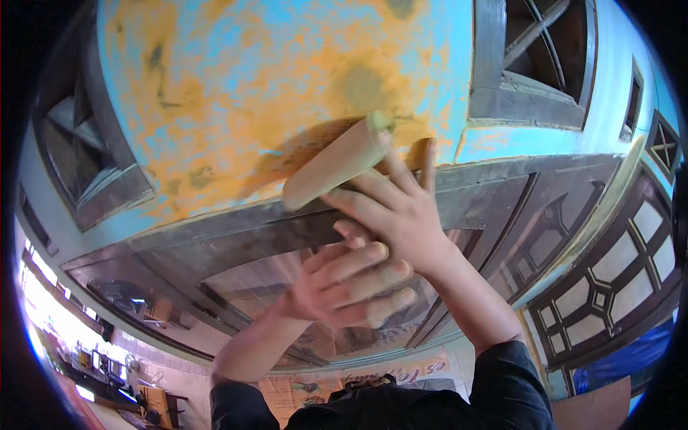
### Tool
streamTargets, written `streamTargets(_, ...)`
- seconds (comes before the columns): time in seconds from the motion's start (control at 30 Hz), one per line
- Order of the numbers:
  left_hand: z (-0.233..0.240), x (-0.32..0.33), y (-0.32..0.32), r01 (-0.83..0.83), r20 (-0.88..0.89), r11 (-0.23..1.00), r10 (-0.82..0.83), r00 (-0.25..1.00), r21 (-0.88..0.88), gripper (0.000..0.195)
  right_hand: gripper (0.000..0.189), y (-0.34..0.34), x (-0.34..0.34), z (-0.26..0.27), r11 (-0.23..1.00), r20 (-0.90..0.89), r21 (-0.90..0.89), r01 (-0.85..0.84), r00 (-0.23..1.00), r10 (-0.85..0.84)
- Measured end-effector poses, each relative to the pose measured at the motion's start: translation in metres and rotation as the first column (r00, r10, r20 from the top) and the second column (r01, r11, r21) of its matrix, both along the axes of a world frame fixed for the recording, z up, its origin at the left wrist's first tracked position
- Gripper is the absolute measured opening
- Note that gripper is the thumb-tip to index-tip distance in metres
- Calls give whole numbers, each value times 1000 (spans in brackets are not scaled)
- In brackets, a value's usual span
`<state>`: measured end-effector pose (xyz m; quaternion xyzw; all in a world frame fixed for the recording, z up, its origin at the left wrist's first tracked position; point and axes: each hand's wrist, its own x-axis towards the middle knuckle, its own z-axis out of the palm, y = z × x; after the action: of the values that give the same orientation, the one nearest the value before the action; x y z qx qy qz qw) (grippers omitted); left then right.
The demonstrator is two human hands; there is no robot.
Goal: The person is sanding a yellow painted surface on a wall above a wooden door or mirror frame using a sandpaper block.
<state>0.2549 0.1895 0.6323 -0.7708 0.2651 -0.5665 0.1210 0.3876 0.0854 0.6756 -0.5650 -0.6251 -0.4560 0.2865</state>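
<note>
A curled tan sheet (pixel 333 166), which looks like sandpaper, is held tilted against or close to the wall. My right hand (pixel 408 215) grips its lower right side, fingers spread; some fingertips are hidden or blurred. Below and left of it, my left hand (pixel 349 290) holds nothing, its fingers apart and slightly bent, blurred by motion. In front of me the wall (pixel 242 97) shows worn blue paint over orange, with several grey-brown patches. The sheet casts a dark shadow on it.
Under the painted wall runs a dark wooden frame (pixel 252 217) with glossy panels. Crossed-bar vent openings flank the wall at left (pixel 80 145) and right (pixel 543 48). A paned door (pixel 607 279) stands at right, near blue sheeting (pixel 629 355). A printed banner (pixel 317 392) lies below.
</note>
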Motion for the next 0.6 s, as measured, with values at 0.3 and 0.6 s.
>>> streamTargets(0.3, 43, -27, 38, -604, -99, 792, 597, 796, -85, 66, 27, 14, -6, -3, 989, 117, -117, -86, 988, 99)
streamTargets(0.6, 123, -62, 65, -782, 4, 617, 785, 619, -86, 69, 24, 14, 4, 20, 927, 83, 213, -308, 951, 297)
